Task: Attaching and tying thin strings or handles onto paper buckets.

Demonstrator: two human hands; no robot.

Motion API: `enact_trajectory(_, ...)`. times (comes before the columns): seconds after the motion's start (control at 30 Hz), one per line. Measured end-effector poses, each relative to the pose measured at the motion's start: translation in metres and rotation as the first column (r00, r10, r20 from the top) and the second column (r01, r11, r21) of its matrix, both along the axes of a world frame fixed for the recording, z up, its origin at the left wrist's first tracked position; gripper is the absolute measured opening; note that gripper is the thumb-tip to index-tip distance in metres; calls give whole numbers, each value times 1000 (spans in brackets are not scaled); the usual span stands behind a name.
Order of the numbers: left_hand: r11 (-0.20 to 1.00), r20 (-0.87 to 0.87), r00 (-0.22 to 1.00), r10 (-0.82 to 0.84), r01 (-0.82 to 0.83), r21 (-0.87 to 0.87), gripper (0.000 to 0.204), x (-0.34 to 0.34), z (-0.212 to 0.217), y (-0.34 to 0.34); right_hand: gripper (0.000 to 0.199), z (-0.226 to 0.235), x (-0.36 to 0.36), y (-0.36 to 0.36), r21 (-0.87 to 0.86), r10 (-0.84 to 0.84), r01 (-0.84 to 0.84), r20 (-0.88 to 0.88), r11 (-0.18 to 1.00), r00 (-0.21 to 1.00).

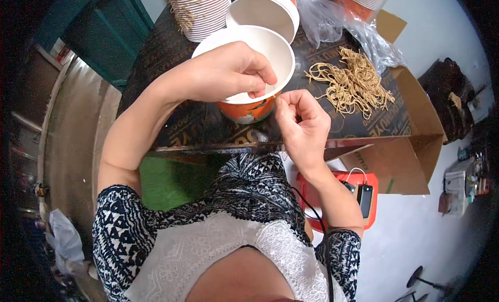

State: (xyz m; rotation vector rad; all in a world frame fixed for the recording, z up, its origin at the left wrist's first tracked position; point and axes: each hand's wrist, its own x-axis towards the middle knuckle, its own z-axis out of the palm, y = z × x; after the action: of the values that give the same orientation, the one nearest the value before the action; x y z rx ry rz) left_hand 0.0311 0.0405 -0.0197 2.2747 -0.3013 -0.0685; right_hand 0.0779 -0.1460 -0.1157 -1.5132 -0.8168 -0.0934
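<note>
A round paper bucket (pixel 244 112), white inside with an orange printed outside, stands upright near the table's front edge. My left hand (pixel 234 73) reaches over its rim from the left, with curled fingers closed just inside the right part of the opening. What those fingers hold is hidden. Outside the wall, at the bucket's right side, my right hand (pixel 305 120) pinches thumb and forefinger together on what looks like a thin tan string (pixel 276 97) at the wall. Right of the bucket lies a tangled pile of tan strings (pixel 356 83).
Behind stand another white bucket (pixel 265 16) on its side and a tall stack of buckets (pixel 200 16) with strings hanging off it. Clear plastic bags (pixel 325 21) lie at the back right. An open cardboard box (pixel 400 161) adjoins the table's right edge; a red stool (pixel 338 182) holds a phone.
</note>
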Motion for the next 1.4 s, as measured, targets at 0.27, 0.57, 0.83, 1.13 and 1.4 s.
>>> enact_trajectory(0.27,995,-57,994,-90,88,-48,20,13,-5,1,10,1,3,7,24,-29,30,-16,999,999)
enact_trajectory(0.57,994,46,997,64,-67,81,12,8,1,3,10,2,0,-6,-85,9,-13,-39,996,999)
enact_trajectory(0.83,955,86,982,166,-138,-264,13,0,-6,-5,9,5,5,-1,-34,86,-88,-57,996,995)
enact_trajectory(1.13,904,-33,996,80,-86,-418,9,2,1,-12,9,24,5,-13,27,136,-134,-105,991,985)
enact_trajectory(1.4,947,87,995,50,-20,-320,11,2,-5,-20,18,58,18,-19,14,245,-253,200,967,949)
